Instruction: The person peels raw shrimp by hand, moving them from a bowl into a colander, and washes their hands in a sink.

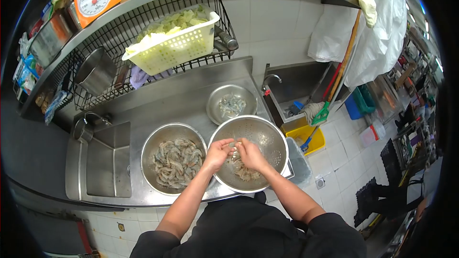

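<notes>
Over a steel colander [272, 141], my left hand [219, 155] and my right hand [251, 155] meet with fingertips pinched together. Between them is a small greyish shrimp [234, 145], mostly covered by the fingers. Shrimp shells and heads [247, 174] lie in the bottom of the colander, below my right hand. To the left, a wide steel bowl [149, 174] holds a heap of whole raw shrimp [178, 163]. Behind the colander, a smaller steel bowl [213, 99] contains a little pile of peeled, pale shrimp [232, 105].
A steel sink [107, 162] is set in the counter at left. Above, a wire rack [222, 14] carries a pale yellow basket [177, 48] of cut leafy greens. An orange scale [97, 0] stands on the shelf. At right are a mop bucket [315, 138] and another person's legs [387, 193].
</notes>
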`<state>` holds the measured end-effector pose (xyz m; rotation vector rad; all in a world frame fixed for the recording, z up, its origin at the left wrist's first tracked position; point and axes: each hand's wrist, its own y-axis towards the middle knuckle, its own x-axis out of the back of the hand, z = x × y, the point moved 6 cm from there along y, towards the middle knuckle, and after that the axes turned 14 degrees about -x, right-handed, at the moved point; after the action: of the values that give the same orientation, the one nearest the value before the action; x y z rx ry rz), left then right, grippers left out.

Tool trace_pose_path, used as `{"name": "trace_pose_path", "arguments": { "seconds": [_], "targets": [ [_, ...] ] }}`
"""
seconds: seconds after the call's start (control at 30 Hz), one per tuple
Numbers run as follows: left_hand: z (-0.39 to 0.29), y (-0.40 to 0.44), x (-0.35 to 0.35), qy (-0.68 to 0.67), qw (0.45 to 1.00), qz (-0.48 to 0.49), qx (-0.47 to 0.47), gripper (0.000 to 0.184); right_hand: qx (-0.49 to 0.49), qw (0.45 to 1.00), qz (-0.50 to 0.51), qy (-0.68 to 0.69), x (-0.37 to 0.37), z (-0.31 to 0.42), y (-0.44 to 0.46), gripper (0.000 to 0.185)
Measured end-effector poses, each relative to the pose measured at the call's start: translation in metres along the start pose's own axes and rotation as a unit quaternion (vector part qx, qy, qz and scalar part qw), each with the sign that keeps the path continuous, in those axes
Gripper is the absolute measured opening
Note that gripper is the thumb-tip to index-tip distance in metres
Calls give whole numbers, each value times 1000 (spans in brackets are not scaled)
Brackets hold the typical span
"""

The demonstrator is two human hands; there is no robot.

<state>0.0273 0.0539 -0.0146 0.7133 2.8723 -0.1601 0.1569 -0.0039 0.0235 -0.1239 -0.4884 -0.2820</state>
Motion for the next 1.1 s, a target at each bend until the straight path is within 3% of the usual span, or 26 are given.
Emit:
{"name": "trace_pose_path", "arguments": {
  "seconds": [0.1, 0.23, 0.47, 0.6, 0.73, 0.83, 0.93, 1.0, 1.1],
  "targets": [
    [-10, -5, -10, 67, 997, 6, -37, 32, -57, 997, 24, 40, 2, 8, 4, 20],
    [-30, -10, -12, 139, 988, -18, -59, 25, -40, 999, 18, 19, 0, 5, 9, 18],
    [-33, -5, -1, 98, 992, -41, -72, 18, 81, 996, 25, -2, 4, 32, 2, 10],
    [-20, -1, 11, -14, 998, -57, -20, 15, 169, 985, 22, -40, 4, 48, -6, 9],
    [-11, -6, 6, -149, 985, -81, 25, 14, 121, 985, -16, -121, 1, 44, -7, 13],
    [-10, -8, 3, -149, 984, -96, 30, 14, 145, 975, -43, -160, 1, 43, -3, 15],
    [-6, -9, 3, -124, 987, -99, 2, 15, 145, 978, -28, -145, 6, 34, 5, 15],
    [-4, -11, 2, -116, 988, -99, -2, 15, 92, 995, 41, -29, 12, 27, 18, 14],
    [-6, -14, -4, -94, 990, -101, -30, 14, 30, 995, 97, 18, 21, 21, 22, 15]
  ]
}}
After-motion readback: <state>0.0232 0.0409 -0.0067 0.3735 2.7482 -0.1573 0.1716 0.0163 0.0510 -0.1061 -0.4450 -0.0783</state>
